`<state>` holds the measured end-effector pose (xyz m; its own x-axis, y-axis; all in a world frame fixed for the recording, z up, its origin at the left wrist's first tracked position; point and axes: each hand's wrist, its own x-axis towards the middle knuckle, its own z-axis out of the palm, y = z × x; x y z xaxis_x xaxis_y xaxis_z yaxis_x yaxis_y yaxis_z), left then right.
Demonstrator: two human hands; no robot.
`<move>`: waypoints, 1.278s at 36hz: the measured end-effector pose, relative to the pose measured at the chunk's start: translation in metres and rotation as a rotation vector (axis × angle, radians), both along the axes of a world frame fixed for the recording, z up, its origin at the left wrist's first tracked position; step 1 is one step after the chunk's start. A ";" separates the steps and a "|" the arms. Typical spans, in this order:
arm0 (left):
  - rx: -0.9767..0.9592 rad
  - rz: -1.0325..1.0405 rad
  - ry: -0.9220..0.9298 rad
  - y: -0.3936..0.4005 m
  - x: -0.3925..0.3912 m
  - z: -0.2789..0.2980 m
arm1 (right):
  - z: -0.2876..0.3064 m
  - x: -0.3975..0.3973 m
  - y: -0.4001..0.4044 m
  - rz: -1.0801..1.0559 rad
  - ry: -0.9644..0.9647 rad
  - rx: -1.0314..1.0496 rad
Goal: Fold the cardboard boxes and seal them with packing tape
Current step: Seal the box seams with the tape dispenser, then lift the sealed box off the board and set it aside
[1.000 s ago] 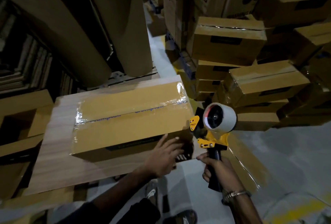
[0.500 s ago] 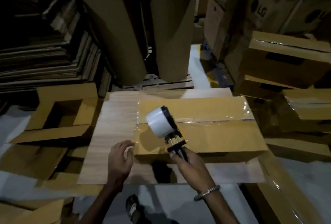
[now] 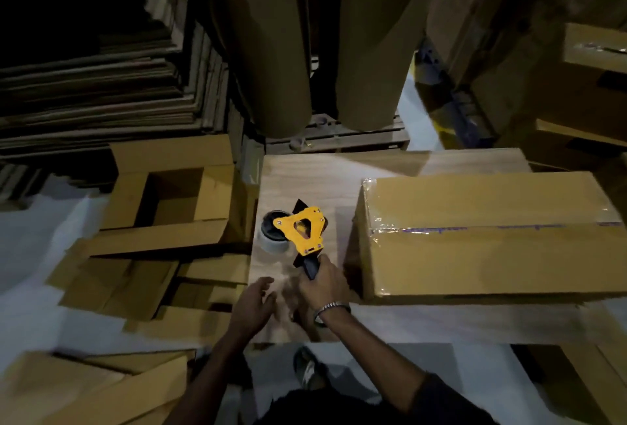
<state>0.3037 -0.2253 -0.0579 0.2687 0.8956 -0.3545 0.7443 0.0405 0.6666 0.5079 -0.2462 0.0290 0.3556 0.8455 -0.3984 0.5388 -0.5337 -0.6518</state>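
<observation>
A sealed cardboard box (image 3: 492, 238) lies on the wooden table (image 3: 322, 180), clear tape running along its top seam. Left of it, the yellow tape dispenser (image 3: 300, 233) with its white tape roll lies flat on the table near the left edge. My right hand (image 3: 320, 283) grips the dispenser's black handle. My left hand (image 3: 252, 306) hovers just left of the right hand, fingers relaxed and holding nothing.
An unsealed box with raised flaps (image 3: 169, 200) sits left of the table among flat cardboard sheets (image 3: 118, 282). Stacks of flat cardboard (image 3: 95, 85) stand at back left, two tall brown rolls (image 3: 305, 34) behind the table, sealed boxes (image 3: 593, 51) at right.
The dispenser has come off the box's front left corner and now lies flat on the table to the box's left. My view has swung left, and my left hand has moved close to the right.
</observation>
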 end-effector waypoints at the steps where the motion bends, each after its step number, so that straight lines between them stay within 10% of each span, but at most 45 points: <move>1: -0.011 -0.007 0.013 0.000 -0.004 -0.008 | -0.013 -0.005 0.003 -0.012 -0.021 -0.012; 19: -0.019 -0.174 0.263 -0.027 0.002 -0.035 | -0.101 -0.032 0.001 0.104 -0.115 -0.281; 26: 0.307 -0.008 0.082 -0.006 0.060 0.021 | -0.051 -0.004 0.009 0.136 0.048 -0.246; 34: 0.389 0.122 -0.353 0.017 0.170 0.090 | 0.062 0.081 0.006 -0.017 0.176 0.262; 46: 0.581 -0.156 -0.045 0.046 0.346 0.102 | 0.059 0.318 0.021 0.007 -0.388 0.343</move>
